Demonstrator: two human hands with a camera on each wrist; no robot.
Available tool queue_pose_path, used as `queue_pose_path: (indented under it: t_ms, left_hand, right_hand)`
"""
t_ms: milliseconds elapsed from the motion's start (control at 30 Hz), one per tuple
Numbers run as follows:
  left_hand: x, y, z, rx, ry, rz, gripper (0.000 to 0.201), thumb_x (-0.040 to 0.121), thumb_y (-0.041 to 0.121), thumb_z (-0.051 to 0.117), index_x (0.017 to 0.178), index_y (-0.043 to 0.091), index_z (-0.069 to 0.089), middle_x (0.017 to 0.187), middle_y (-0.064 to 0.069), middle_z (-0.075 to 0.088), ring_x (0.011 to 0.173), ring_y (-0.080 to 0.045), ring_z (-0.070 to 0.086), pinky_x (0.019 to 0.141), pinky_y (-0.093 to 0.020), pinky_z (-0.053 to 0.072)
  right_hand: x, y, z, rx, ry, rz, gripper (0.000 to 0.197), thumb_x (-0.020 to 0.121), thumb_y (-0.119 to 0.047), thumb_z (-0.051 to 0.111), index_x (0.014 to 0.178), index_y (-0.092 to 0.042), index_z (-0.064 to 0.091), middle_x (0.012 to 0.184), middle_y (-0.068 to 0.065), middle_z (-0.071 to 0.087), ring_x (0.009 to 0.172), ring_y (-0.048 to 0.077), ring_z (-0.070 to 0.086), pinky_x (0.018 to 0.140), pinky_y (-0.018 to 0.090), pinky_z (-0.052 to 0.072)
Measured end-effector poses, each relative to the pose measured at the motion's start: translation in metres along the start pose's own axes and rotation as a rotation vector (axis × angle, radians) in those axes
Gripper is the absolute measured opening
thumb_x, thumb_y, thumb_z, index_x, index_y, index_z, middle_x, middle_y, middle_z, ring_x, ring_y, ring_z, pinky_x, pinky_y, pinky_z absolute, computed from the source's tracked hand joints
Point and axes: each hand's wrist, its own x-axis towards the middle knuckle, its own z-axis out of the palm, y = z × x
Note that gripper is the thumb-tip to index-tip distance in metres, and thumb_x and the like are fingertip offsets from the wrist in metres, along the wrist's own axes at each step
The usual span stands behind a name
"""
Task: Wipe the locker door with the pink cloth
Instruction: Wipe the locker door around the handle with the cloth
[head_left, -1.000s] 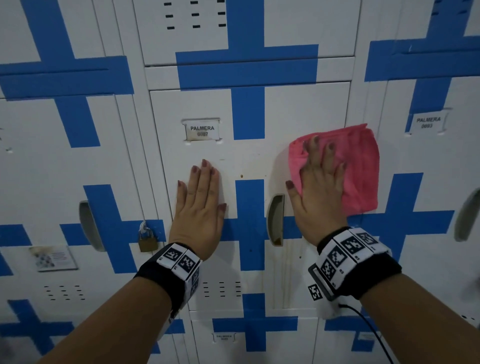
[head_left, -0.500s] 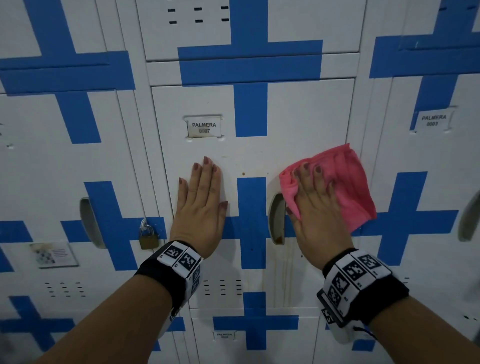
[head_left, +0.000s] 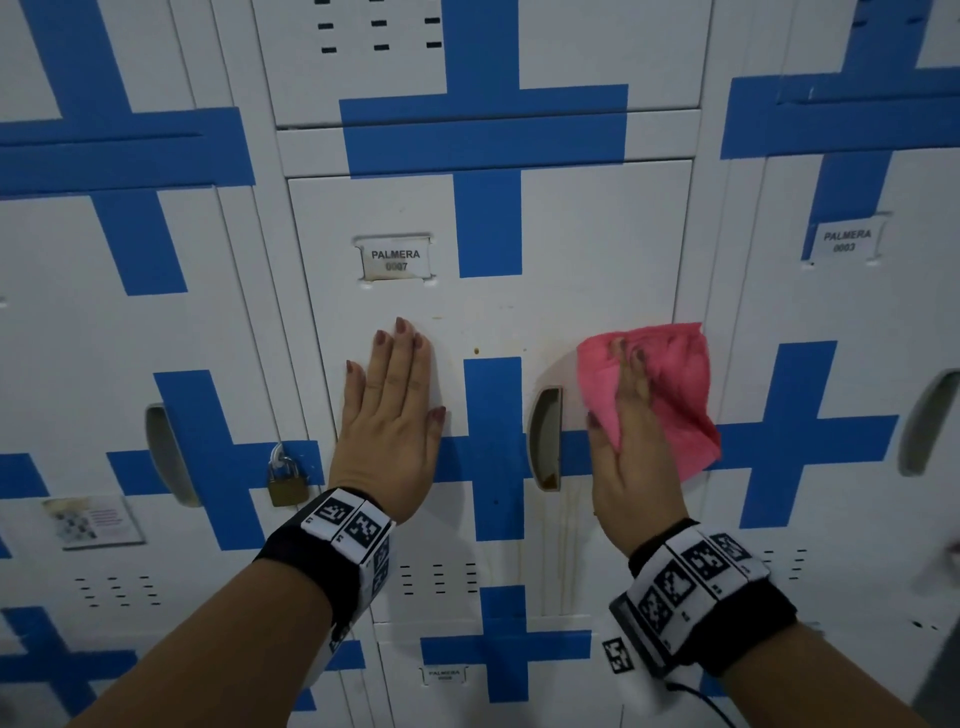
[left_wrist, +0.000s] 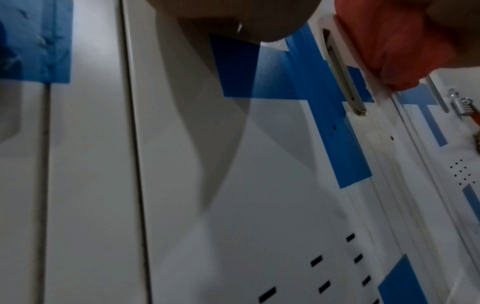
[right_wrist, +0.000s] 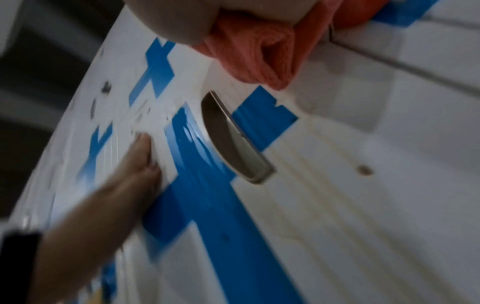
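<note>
The white locker door (head_left: 597, 244) has blue tape crosses and a label reading PALMERA 0007. My left hand (head_left: 397, 384) lies flat on it, fingers straight, left of the vertical blue stripe. My right hand (head_left: 628, 410) presses the pink cloth (head_left: 675, 395) against the door, just right of the recessed handle (head_left: 545, 439); its fingers lie straight over the cloth. The cloth reaches the door's right edge. In the right wrist view the cloth (right_wrist: 259, 51) bunches under my palm above the handle (right_wrist: 233, 139), with my left hand (right_wrist: 140, 164) beyond. In the left wrist view the cloth (left_wrist: 394, 41) sits at top right.
A brass padlock (head_left: 284, 480) hangs on the left neighbouring locker, beside a small sticker (head_left: 91, 519). The right neighbouring locker is labelled PALMERA 0003 (head_left: 844, 241). Brownish streaks (head_left: 566, 545) run down below the handle. Vent slots (head_left: 439, 577) sit low on the door.
My right hand has slid the cloth down and left from the door's upper right edge to beside the handle, and the cloth has bunched up. My left hand has stayed put.
</note>
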Motion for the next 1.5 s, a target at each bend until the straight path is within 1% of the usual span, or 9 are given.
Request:
queue_pose_path:
  t_ms: [67,133,200,267,333,400,733,1133,1500]
  left_hand:
    - [0.000,0.000,0.000,-0.004,-0.001,0.002,0.064,0.097,0.034,0.021,0.148,0.013,-0.010,0.156,-0.003,-0.016,0.144,-0.018,-0.015,0.116,-0.034,-0.014]
    - [0.000,0.000,0.000,-0.001,0.000,0.004,0.064,0.097,0.033,0.022,0.148,0.013,-0.010,0.156,-0.003,-0.016,0.144,-0.018,-0.015,0.116,-0.034,-0.015]
    - [0.000,0.000,0.001,-0.004,-0.003,0.004,0.064,0.097,0.033,0.022,0.148,0.013,-0.010,0.156,-0.003,-0.016,0.144,-0.017,-0.015,0.116,-0.034,-0.015]
    - [0.000,0.000,0.001,-0.009,-0.003,0.007,0.064,0.096,0.033,0.023,0.148,0.013,-0.009,0.156,-0.003,-0.017,0.144,-0.017,-0.016,0.116,-0.034,-0.014]
    - [0.000,0.000,0.001,-0.007,-0.004,0.007,0.064,0.096,0.033,0.023,0.148,0.014,-0.010,0.155,-0.002,-0.020,0.144,-0.017,-0.017,0.116,-0.035,-0.014]
    - [0.000,0.000,0.001,-0.005,-0.004,0.005,0.065,0.096,0.034,0.023,0.148,0.014,-0.010,0.155,-0.002,-0.021,0.144,-0.018,-0.017,0.116,-0.034,-0.015]
    - [0.001,0.001,0.002,0.001,0.014,0.006,0.065,0.096,0.033,0.024,0.148,0.012,-0.009,0.155,-0.003,-0.018,0.144,-0.018,-0.017,0.116,-0.036,-0.012]
    - [0.002,0.001,0.001,-0.004,0.021,0.003,0.064,0.096,0.033,0.024,0.148,0.011,-0.007,0.156,-0.005,-0.013,0.144,-0.017,-0.017,0.116,-0.034,-0.014]
    - [0.000,-0.002,0.003,0.001,0.025,0.001,0.065,0.097,0.035,0.021,0.147,0.016,-0.015,0.155,-0.002,-0.020,0.144,-0.017,-0.018,0.116,-0.035,-0.012]
  right_hand:
    - [0.008,-0.008,0.004,0.178,0.132,0.162,0.062,0.088,-0.066,0.030,0.144,-0.053,0.006,0.123,0.000,0.040,0.113,0.019,0.041,0.102,0.040,0.033]
    - [0.022,-0.013,0.005,0.264,0.216,0.215,0.079,0.081,-0.076,0.028,0.148,-0.037,0.014,0.119,0.000,0.041,0.107,0.022,0.042,0.101,0.044,0.035]
    - [0.037,-0.026,0.001,0.209,0.232,0.198,0.070,0.087,-0.067,0.028,0.148,-0.039,0.008,0.135,0.004,0.041,0.125,0.026,0.041,0.110,0.051,0.030]
    - [0.048,-0.036,-0.003,0.102,0.199,0.127,0.061,0.094,-0.047,0.029,0.145,-0.040,-0.004,0.156,-0.001,0.014,0.144,0.023,0.015,0.117,0.046,0.016]
    - [0.054,-0.043,-0.006,-0.058,0.152,0.019,0.063,0.097,-0.033,0.031,0.145,-0.028,-0.009,0.149,-0.015,-0.008,0.143,0.014,-0.010,0.118,0.040,0.003]
    - [0.058,-0.046,-0.006,-0.236,0.096,-0.070,0.060,0.097,-0.032,0.028,0.141,-0.026,-0.013,0.147,-0.014,-0.011,0.139,0.012,-0.016,0.117,0.040,-0.006]
    - [0.051,-0.040,0.002,-0.624,-0.188,-0.161,0.062,0.096,-0.031,0.029,0.151,-0.017,0.007,0.158,-0.001,-0.005,0.142,0.017,-0.020,0.117,0.046,-0.005]
    - [0.019,-0.019,0.005,-0.717,-0.292,-0.253,0.067,0.088,-0.027,0.033,0.149,-0.013,0.012,0.158,0.002,0.012,0.145,0.022,0.000,0.115,0.045,0.004]
    - [0.038,-0.040,0.003,-0.464,-0.037,0.012,0.064,0.090,-0.042,0.015,0.141,-0.023,-0.019,0.150,-0.013,-0.021,0.136,0.005,-0.031,0.113,0.029,-0.018]
